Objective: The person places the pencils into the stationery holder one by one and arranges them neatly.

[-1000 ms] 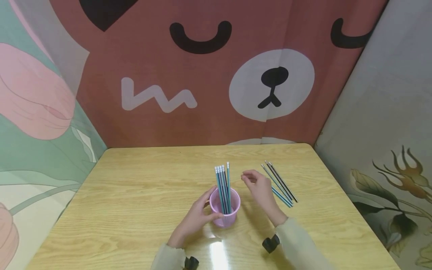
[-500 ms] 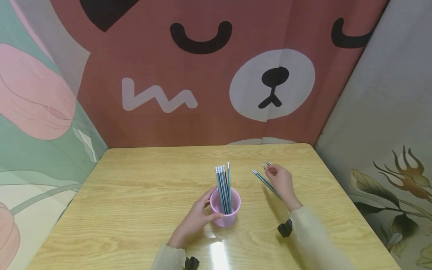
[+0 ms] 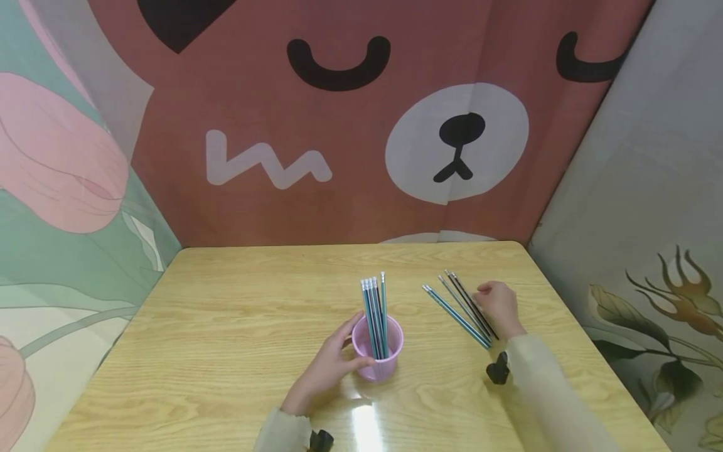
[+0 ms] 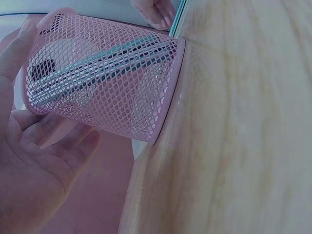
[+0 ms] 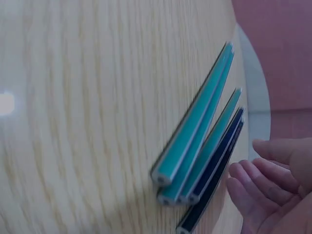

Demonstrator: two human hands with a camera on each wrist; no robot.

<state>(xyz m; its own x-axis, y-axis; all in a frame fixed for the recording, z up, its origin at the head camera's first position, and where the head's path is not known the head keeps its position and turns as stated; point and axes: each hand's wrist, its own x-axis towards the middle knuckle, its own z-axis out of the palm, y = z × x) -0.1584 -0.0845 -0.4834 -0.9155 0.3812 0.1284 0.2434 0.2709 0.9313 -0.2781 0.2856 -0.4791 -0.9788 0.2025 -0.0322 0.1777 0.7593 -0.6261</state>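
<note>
A pink mesh pencil cup stands upright on the table with several teal and dark pencils in it, their silver ends up. My left hand holds the cup from the left, thumb at the near rim and fingers round the far side; the left wrist view shows the mesh wall between them. To the right of the cup, several teal and dark pencils lie side by side on the table. My right hand is just right of the dark ones, its fingers loosely bent with nothing between them.
The wooden table reaches back to a curtain with a bear print. A patterned cloth hangs along the right side. Each wrist carries a small black camera, such as the right one.
My right hand has moved right, from near the cup across the lying pencils to their far right side. The pencils there are uncovered again. The left hand and the cup have stayed put.
</note>
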